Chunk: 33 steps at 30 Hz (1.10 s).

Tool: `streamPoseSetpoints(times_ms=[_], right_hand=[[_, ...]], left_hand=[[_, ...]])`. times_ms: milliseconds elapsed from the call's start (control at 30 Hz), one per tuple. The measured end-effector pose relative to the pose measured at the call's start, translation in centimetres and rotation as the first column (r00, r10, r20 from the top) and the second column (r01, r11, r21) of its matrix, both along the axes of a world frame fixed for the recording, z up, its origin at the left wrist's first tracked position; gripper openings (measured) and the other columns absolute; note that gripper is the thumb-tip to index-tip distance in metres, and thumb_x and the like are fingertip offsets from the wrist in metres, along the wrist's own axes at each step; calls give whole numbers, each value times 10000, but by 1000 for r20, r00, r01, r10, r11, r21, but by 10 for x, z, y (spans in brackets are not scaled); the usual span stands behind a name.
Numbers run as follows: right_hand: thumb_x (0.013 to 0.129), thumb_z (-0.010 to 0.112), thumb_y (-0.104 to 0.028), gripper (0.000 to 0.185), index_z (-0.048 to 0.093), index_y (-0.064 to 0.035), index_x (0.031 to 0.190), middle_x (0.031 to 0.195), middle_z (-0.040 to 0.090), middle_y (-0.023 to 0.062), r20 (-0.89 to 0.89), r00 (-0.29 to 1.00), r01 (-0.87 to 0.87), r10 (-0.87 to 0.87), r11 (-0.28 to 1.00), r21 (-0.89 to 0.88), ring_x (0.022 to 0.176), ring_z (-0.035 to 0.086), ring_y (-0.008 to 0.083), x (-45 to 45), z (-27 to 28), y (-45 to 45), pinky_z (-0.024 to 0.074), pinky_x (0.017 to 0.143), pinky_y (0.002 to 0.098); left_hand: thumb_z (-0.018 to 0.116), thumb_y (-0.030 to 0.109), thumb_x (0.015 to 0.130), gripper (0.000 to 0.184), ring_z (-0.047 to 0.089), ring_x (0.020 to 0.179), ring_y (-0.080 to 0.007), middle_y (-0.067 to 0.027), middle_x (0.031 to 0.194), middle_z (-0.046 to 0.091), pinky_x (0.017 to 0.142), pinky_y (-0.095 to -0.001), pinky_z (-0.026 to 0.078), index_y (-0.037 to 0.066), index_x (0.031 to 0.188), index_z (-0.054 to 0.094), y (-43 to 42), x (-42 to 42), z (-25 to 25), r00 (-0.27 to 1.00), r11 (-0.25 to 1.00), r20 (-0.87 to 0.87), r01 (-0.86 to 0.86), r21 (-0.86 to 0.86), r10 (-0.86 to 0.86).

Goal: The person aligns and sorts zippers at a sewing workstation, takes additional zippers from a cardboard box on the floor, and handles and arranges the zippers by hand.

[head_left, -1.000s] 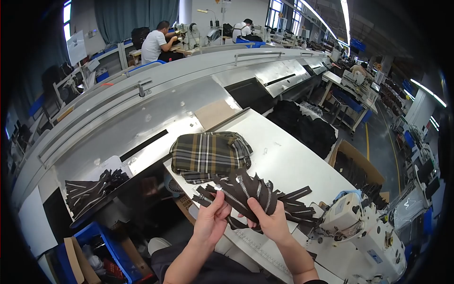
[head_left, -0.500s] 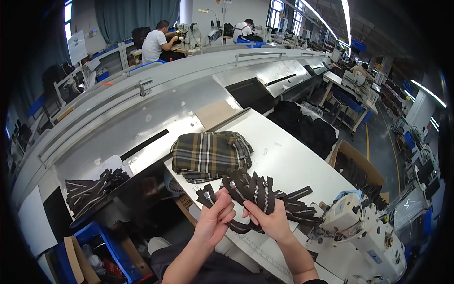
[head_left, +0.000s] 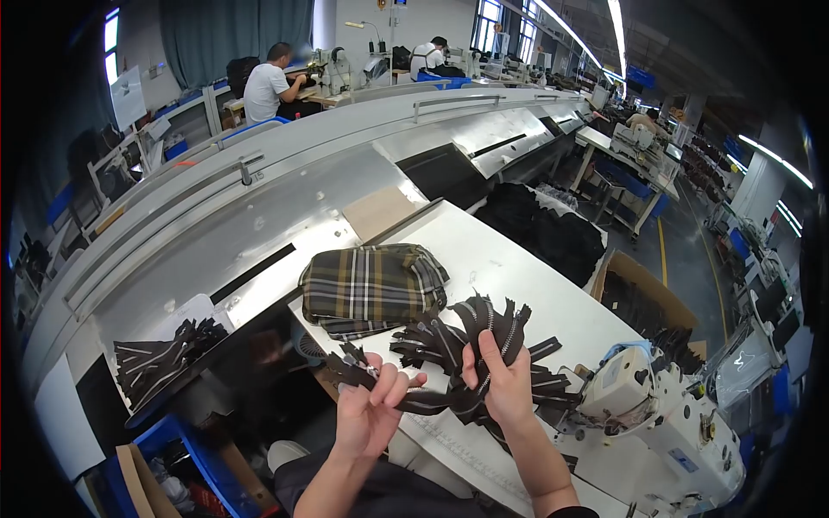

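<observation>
A bundle of dark brown zips (head_left: 475, 321) with silvery teeth is fanned out above the white worktop (head_left: 527, 281), tape ends splayed upward. The right hand (head_left: 509, 384) has its grip clamped on that bundle, thumb laid along the front. A dark strip of zip tape (head_left: 425, 401) stretches from there across to the left hand (head_left: 371, 419), whose grip is pinched on the toothed, frayed-looking ends, the fingers curled in. More loose zips (head_left: 553, 390) lie on the worktop just beyond the right wrist, close to a white sewing machine (head_left: 691, 436). Just behind the bundle sits a plaid pouch (head_left: 367, 289) in olive, black and white, and a ruler scale (head_left: 458, 451) runs along the worktop's near side. Over to the left, well apart, is another heap of zips (head_left: 164, 361), with a blue crate (head_left: 173, 432) below it. Past the worktop's right side I see a pile of black cloth (head_left: 544, 231) and an open cardboard box (head_left: 669, 293). Farther back, two people in white tops (head_left: 264, 91) sit at machines.
</observation>
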State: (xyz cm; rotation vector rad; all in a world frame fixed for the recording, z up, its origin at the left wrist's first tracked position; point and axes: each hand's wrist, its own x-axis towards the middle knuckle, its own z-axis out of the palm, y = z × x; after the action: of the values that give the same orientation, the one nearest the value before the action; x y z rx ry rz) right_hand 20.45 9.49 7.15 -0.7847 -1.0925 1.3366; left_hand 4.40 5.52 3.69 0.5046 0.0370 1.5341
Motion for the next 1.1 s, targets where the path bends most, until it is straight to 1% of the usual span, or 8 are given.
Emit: streamPoseSetpoints(times_ms=[167,267,400,600,700,800,967,1100], right_hand=[[931,487,-190,233,535,-20,779,566,466,-2,61,994,-88,91,995,-52,466,382,46,8,3,-2,274,408,198],[926,498,-184,223,559,-16,794,556,462,-14,190,972,-126,137,990,-66,477,378,37,5,2,-5,286,422,199],[928,485,-164,197,565,-4,846,559,485,-11,241,938,-248,248,968,-30,460,383,35,1,9,-11,288,417,192],[936,456,-160,219,555,16,850,578,542,28,285,893,-343,349,936,-72,452,455,51,7,9,-12,353,414,189],[946,445,-193,261,558,21,849,627,569,31,274,958,73,-84,996,52,570,528,66,-5,1,-10,425,520,204],[947,448,-206,287,569,50,903,621,556,26,165,986,23,-32,998,54,586,534,74,1,-6,-2,425,527,214],[943,452,-161,223,562,28,900,555,449,-5,271,932,-245,242,969,-21,482,421,62,1,-2,-8,350,452,220],[924,495,-173,195,550,-1,849,578,457,-24,381,864,-350,328,937,-13,520,404,46,4,-3,-10,334,470,211]], left_hand=[[366,308,966,311,234,502,-42,43,661,306,502,-201,261,31,1050,481,9,-1,-3,979,963,170,146,-225,-108],[414,334,948,410,238,497,-26,40,685,317,471,-184,255,-25,1143,443,11,5,7,972,920,-114,151,-361,-204],[467,264,936,226,239,454,-17,45,663,348,432,-178,237,49,865,465,21,8,5,929,887,250,343,-309,-272],[426,243,950,181,324,513,-50,30,710,382,448,-182,277,87,880,485,14,8,6,978,923,170,171,-345,-118],[393,240,953,174,374,635,-113,12,691,394,666,-253,378,102,886,474,8,15,18,992,916,122,49,-397,0],[362,249,962,186,371,613,-115,23,659,361,737,-286,385,95,914,456,5,18,13,994,971,107,40,-234,-15],[399,413,936,335,219,447,-32,60,590,279,434,-199,225,84,928,462,10,14,19,987,976,-128,70,-205,-98],[490,258,928,256,185,421,-28,81,532,253,416,-201,209,28,1034,528,16,15,27,952,940,-245,96,-327,-182]])
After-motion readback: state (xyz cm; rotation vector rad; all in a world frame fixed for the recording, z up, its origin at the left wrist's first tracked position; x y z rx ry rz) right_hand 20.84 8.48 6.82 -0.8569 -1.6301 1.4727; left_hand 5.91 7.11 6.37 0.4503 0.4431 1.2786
